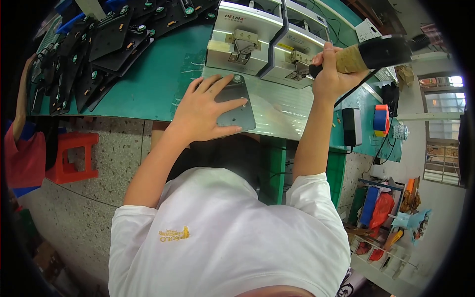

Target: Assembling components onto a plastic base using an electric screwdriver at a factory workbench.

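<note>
A person in a white shirt, seen from above, works at a green table (pixel 158 94). The left hand (pixel 199 111) lies flat with fingers spread wide over a dark plate (pixel 237 118), pressed to its face rather than gripping it. The plate rests near the table's front edge, on a clear sheet (pixel 277 111), straight ahead of the person; a small round disc (pixel 237 78) sits at its far edge, close to a fingertip.

The right hand (pixel 332 70), raised to the right, is closed around a thick black-and-tan tool (pixel 383 52) with a cord at its outer end. The tool's dark inner end is near the front of the right-hand one of two pale box machines (pixel 220 52), side by side beyond the plate; whether it touches cannot be told.

At the far left, many black panels (pixel 109 42) are heaped on the table, and another person's arm (pixel 21 106) shows beside a red stool (pixel 74 156). To the right are a black box (pixel 352 127) and coloured tape (pixel 380 121).
</note>
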Tool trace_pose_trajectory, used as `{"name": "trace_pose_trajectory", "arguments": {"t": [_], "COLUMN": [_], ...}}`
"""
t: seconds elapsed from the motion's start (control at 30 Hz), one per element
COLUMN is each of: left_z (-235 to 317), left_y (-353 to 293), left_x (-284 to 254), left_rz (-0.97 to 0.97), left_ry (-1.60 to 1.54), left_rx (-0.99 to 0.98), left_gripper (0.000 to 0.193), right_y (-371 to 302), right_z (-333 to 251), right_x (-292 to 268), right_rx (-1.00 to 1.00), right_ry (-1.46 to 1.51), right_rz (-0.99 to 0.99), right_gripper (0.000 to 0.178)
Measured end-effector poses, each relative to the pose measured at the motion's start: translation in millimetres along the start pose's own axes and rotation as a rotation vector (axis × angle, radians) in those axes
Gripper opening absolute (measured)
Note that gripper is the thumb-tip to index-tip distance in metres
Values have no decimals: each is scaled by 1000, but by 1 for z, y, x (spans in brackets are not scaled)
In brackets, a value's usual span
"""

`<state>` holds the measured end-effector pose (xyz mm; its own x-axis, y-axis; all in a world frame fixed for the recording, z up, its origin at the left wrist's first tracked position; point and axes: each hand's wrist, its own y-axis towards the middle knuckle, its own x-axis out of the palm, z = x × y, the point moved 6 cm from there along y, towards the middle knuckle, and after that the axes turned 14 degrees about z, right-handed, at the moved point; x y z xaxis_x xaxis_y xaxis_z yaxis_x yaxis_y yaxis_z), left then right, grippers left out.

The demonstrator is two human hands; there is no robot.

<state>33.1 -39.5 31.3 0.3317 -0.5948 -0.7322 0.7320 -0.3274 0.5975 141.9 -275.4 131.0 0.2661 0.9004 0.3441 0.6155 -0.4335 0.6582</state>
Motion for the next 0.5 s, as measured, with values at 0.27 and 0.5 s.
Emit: {"name": "trace_pose_trajectory", "arguments": {"t": [0.27, 0.5], "left_z": [1, 2], "left_y": [1, -3], "left_x": [-2, -1], "left_rz": [4, -1], "left_ry": [7, 18], "left_rx": [12, 6], "left_gripper": [56, 56], "right_y": [2, -2], "right_z": [8, 10], "right_x": [3, 2], "right_rx": [-125, -52], "right_ry": [-20, -5], "right_rz": [7, -5], "right_gripper": [65, 66]}}
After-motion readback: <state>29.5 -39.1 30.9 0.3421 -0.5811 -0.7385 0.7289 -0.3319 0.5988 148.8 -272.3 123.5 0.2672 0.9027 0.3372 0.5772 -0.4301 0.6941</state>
